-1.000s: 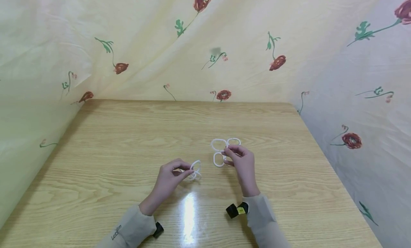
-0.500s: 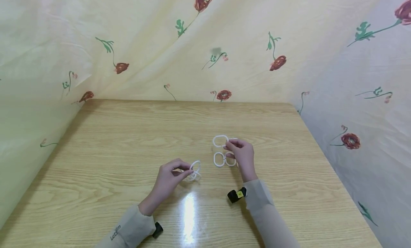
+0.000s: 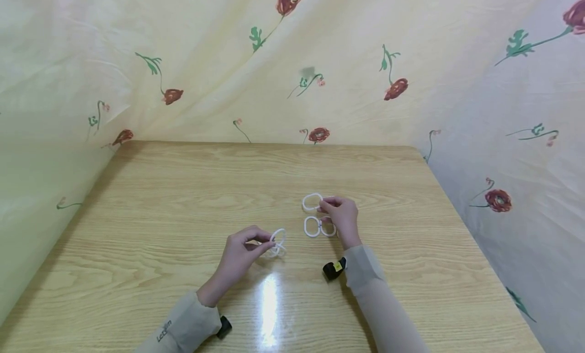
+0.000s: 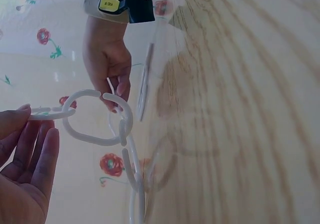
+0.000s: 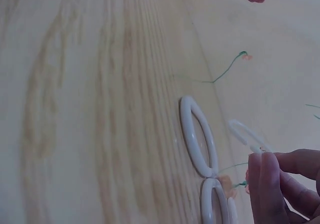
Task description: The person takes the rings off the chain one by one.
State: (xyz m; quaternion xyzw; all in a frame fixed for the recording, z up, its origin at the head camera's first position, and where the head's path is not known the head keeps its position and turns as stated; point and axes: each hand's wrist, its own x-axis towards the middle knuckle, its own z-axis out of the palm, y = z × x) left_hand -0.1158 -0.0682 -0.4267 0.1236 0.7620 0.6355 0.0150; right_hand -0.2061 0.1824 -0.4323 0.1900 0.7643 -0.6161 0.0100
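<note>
My left hand (image 3: pixel 242 247) pinches a white plastic chain link (image 4: pixel 52 115) between thumb and fingers. Joined to it are further oval links, a large one (image 4: pixel 90 139) in the middle of the left wrist view and others hanging below. In the head view this chain (image 3: pixel 279 229) bunches at the fingertips. To the right, my right hand (image 3: pixel 343 220) pinches a single white oval link (image 3: pixel 312 194), held off the table; its gap shows in the right wrist view. Just under that hand, two white links (image 3: pixel 304 227) lie side by side, the right one partly covered by the fingers.
A light wood-grain table (image 3: pixel 183 190) spreads out under both hands. Cloth printed with red flowers (image 3: pixel 205 78) hangs behind it and along both sides. A bright light reflection (image 3: pixel 268 312) shows on the table's near part. Black wrist cameras (image 3: pixel 333 270) sit at the sleeves.
My right hand has picked up the upper link from the table and shifted slightly forward and left with it. My left hand and its chain have stayed in place.
</note>
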